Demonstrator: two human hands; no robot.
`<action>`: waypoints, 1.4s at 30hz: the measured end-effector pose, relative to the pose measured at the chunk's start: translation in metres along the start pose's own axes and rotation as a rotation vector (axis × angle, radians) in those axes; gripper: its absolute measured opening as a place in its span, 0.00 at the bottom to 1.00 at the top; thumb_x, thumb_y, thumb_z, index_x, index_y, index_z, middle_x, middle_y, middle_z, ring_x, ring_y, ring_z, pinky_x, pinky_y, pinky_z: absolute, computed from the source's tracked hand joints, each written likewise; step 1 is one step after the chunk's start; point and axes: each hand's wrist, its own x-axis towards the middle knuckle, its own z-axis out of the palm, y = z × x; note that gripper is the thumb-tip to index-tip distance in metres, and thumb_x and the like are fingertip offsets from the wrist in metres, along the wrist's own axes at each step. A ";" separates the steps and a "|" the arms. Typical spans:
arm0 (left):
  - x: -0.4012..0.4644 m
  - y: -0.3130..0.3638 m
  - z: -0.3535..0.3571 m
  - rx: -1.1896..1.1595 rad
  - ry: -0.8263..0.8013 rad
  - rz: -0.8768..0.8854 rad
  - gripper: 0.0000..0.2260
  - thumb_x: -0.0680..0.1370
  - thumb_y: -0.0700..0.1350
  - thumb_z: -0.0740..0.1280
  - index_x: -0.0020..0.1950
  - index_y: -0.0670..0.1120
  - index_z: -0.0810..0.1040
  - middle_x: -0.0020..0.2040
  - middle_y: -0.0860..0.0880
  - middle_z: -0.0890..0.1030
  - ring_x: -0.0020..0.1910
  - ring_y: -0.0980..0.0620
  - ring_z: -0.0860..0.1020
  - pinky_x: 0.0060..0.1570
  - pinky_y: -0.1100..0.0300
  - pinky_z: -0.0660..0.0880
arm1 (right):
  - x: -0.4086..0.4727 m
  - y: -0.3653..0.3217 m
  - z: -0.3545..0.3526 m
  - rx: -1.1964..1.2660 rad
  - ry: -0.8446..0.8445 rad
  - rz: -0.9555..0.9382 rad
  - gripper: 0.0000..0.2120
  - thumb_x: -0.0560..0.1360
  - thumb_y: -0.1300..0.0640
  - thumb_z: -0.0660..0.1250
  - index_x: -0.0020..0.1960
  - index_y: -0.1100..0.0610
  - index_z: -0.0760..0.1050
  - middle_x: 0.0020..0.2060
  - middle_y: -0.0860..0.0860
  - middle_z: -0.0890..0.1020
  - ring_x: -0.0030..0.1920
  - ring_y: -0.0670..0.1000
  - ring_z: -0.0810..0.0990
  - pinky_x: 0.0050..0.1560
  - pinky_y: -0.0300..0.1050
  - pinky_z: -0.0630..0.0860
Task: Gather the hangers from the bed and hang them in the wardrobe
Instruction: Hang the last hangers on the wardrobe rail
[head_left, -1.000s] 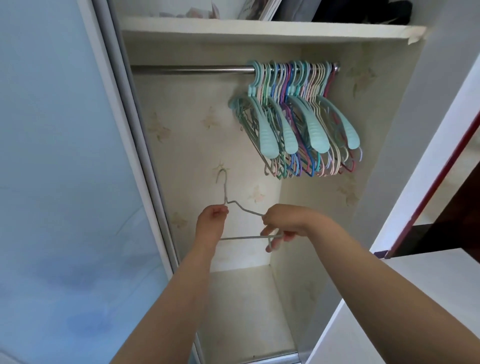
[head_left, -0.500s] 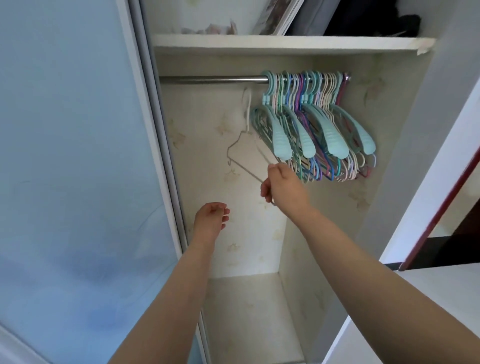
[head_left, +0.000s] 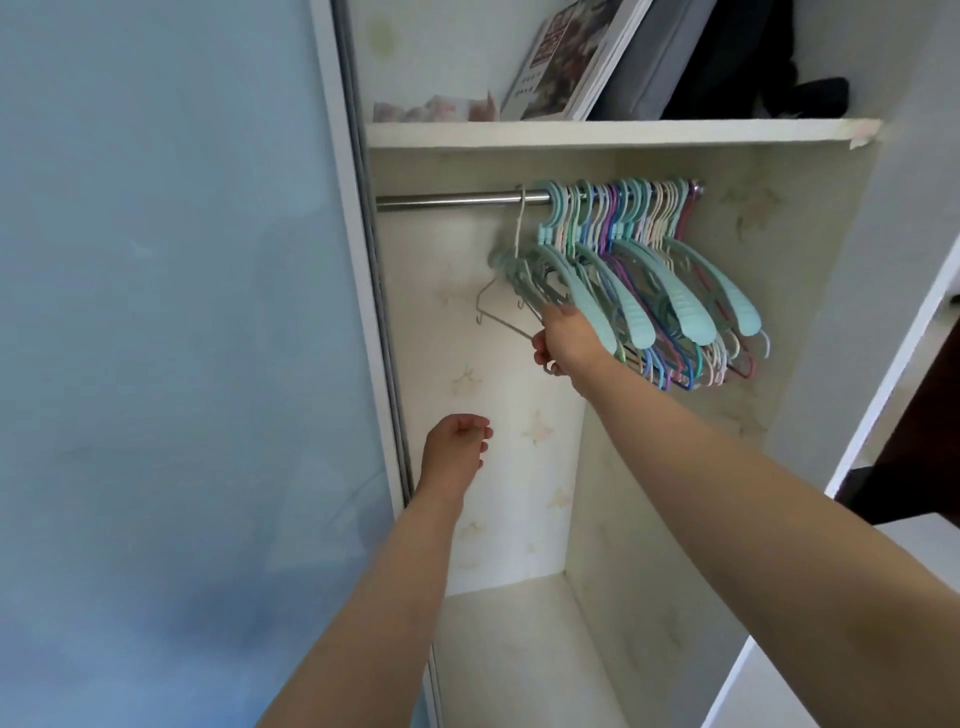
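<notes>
Both forearms come up from the bottom edge, bare all the way, no sleeve showing on either. The left hand (head_left: 454, 447) and right hand (head_left: 569, 340) wear nothing: no glove, ring, watch or band at the wrists. Fingernails look short and plain.

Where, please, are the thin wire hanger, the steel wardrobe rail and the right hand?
thin wire hanger (head_left: 520, 218), head view, on its hook.
steel wardrobe rail (head_left: 447, 200), head view, bare stretch.
right hand (head_left: 566, 340), head view, back of hand.

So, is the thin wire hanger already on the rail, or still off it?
On it. The wire hanger has its hook over the rail, left of the plastic hangers; the right hand holds its lower bar.
</notes>
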 end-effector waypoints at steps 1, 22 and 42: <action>0.002 -0.002 -0.001 0.018 -0.009 -0.004 0.07 0.79 0.40 0.60 0.48 0.47 0.78 0.46 0.51 0.81 0.43 0.54 0.77 0.41 0.62 0.73 | 0.001 0.004 0.002 -0.027 0.044 -0.002 0.08 0.81 0.59 0.49 0.52 0.60 0.65 0.38 0.56 0.72 0.29 0.50 0.70 0.27 0.38 0.62; -0.071 -0.050 0.130 0.262 -0.535 0.046 0.08 0.80 0.41 0.59 0.50 0.45 0.77 0.46 0.50 0.81 0.43 0.52 0.78 0.46 0.57 0.74 | -0.157 0.161 -0.122 0.154 0.096 0.242 0.15 0.78 0.46 0.62 0.49 0.59 0.76 0.46 0.53 0.84 0.44 0.52 0.83 0.49 0.49 0.79; -0.517 -0.133 0.441 0.399 -1.361 0.015 0.07 0.81 0.42 0.59 0.48 0.47 0.76 0.43 0.51 0.81 0.38 0.55 0.78 0.40 0.60 0.74 | -0.607 0.309 -0.437 0.343 0.987 0.660 0.11 0.78 0.51 0.63 0.49 0.58 0.78 0.38 0.51 0.80 0.35 0.49 0.79 0.42 0.44 0.78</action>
